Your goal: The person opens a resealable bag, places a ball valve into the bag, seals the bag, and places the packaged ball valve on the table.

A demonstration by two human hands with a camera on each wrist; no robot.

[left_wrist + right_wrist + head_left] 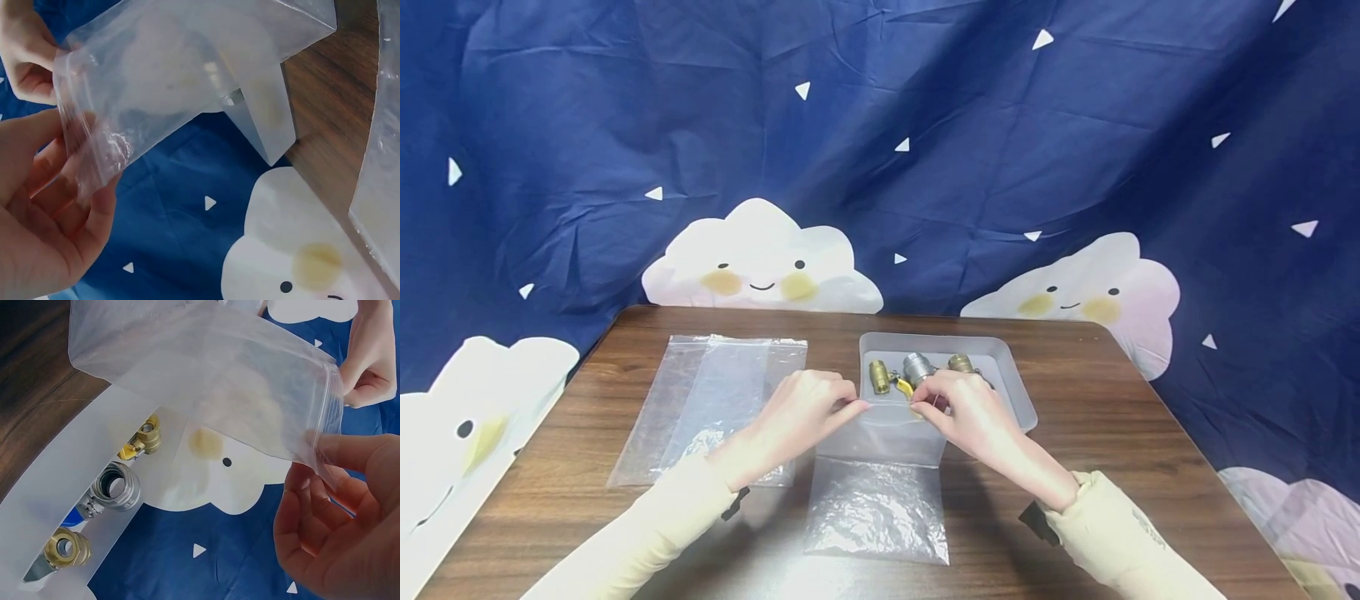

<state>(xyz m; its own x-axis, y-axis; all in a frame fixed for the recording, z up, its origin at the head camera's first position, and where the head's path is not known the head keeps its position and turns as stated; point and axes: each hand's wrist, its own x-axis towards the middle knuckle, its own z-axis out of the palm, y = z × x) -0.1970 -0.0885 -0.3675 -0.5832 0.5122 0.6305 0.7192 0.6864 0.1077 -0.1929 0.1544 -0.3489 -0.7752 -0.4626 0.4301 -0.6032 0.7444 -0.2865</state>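
Observation:
A clear zip-lock bag (877,512) hangs between both hands, its lower part lying on the table and its zip edge uppermost. My left hand (811,407) pinches one top corner between thumb and fingers, seen through the film of the bag (156,81) in the left wrist view. At the opposite corner, my right hand (966,406) pinches the zip edge. The bag (250,394) looks flat, with nothing inside. Just behind the hands, a translucent plastic box (1021,392) holds a brass valve with a yellow handle (879,377), a silver valve (119,487) and another brass valve (67,547).
More clear zip-lock bags (700,408) lie flat and overlapping on the left of the wooden table (1097,400). A blue curtain (970,167) with white clouds hangs behind the table's far edge.

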